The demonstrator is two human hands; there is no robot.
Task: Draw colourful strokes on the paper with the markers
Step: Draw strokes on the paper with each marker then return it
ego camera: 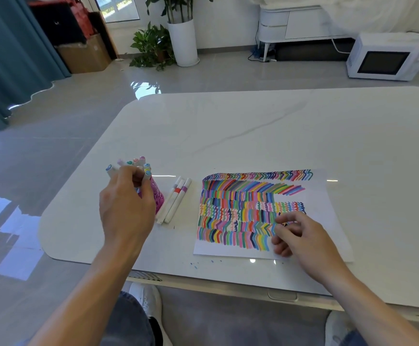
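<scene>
Three white-barrelled markers (pixel 176 199) lie side by side and touching on the white marble-look worktop (pixel 253 126), between the one pink perforated holder (pixel 159 198) and the one white sheet of paper (pixel 328 208). Two of them show a coloured band, one red and one lilac. In the holder we count about eight standing markers (pixel 142 159) by their pastel cap ends, though some caps are blurred and the tally is not sure. Their barrels are hidden behind the left hand (pixel 126 208), as is most of the holder's near side. That hand reaches in from below with its back towards us, and its fingers are curled round the bunch just above the holder's rim, with one blue-capped marker (pixel 109 168) jutting out to the left past the knuckles. The paper lies to the right of the loose markers and is filled with rows of short coloured strokes, some slanted, some wavy, some chevron-shaped. The right hand (pixel 300 233) rests on its lower right part and covers the strokes there. Its fingers are bent and the thumb is close to the forefinger, but we cannot tell whether they pinch anything. Both forearms are bare and cut off by the lower edge.
</scene>
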